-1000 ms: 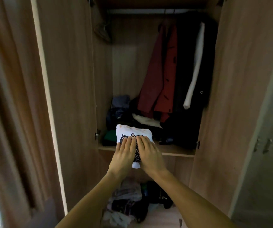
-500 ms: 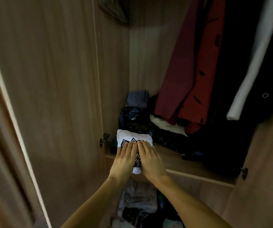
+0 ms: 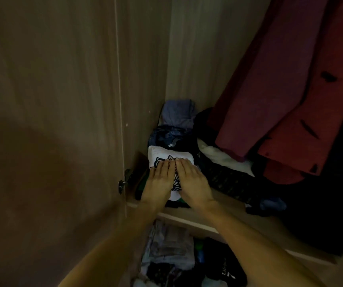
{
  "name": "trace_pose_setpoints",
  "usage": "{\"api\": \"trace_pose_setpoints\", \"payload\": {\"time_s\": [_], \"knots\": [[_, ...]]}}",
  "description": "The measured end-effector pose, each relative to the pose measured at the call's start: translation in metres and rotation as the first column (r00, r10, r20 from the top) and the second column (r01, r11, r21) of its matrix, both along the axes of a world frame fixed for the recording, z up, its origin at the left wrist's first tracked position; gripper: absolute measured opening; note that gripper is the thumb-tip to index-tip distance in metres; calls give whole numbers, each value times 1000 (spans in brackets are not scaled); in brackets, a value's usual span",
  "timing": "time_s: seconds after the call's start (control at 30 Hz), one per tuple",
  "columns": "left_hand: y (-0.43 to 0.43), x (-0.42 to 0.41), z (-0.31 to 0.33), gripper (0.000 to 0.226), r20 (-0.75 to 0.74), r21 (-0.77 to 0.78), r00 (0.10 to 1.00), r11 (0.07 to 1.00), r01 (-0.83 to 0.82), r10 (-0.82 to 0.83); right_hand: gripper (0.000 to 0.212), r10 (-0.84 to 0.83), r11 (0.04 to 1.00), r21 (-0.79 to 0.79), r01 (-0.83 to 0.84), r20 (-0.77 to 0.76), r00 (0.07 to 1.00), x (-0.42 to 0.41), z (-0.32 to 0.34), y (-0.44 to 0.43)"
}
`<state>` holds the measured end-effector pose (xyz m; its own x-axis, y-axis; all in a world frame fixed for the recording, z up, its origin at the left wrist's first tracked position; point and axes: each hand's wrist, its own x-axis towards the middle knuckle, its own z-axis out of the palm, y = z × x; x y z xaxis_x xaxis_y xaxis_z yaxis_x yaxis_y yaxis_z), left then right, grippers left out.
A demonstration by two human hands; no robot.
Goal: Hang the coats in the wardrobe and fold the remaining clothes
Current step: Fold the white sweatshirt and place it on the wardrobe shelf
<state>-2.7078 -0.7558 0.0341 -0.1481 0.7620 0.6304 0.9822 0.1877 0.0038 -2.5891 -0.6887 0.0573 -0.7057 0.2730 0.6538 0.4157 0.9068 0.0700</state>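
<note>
left hand (image 3: 159, 181) pressed flat on folded shirt (image 3: 162, 153) | right hand (image 3: 191, 181) flat beside it | shirt on shelf (image 3: 226, 207) | print (image 3: 157, 161) unreadable

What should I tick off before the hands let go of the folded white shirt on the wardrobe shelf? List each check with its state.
1. Left hand and right hand lie flat on the white shirt: ok.
2. The shirt's fold is neat, with the print facing up: ok.
3. The shirt sits behind the front edge of the shelf: ok.
4. The dark clothes under the shirt make a level base: cannot tell, as they are mostly hidden.
5. The red coat hangs apart from the shirt: ok.
6. The remaining clothes are folded: not ok, the heap below the shelf looks loose.
</note>
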Motion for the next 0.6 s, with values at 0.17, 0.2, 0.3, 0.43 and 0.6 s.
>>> {"api": "trace_pose_setpoints", "payload": {"time_s": [0.17, 0.2, 0.3, 0.43, 0.6], "knots": [[51, -31, -14, 73, 51, -17, 996, 998, -68, 68, 81, 20, 999, -46, -18, 57, 998, -39, -18, 62], [59, -33, -21, 80, 76, -68, 990, 991, -111, 116, 87, -6, 998, -54, 12, 98, 995, -45, -28, 72], [78, -36, -65, 101, 161, -325, 942, 917, -233, 296, 107, -53, 974, -198, 108, 266, 962, -56, -77, 85], [83, -43, -102, 113, 204, -425, 954, 898, -116, 220, 96, 50, 932, -359, 40, 237, 970, -52, -119, 95], [87, -62, -99, 103, 254, -300, 957, 952, -61, 141, 77, 102, 920, -390, -35, 152, 983, -51, -107, 108]]}}
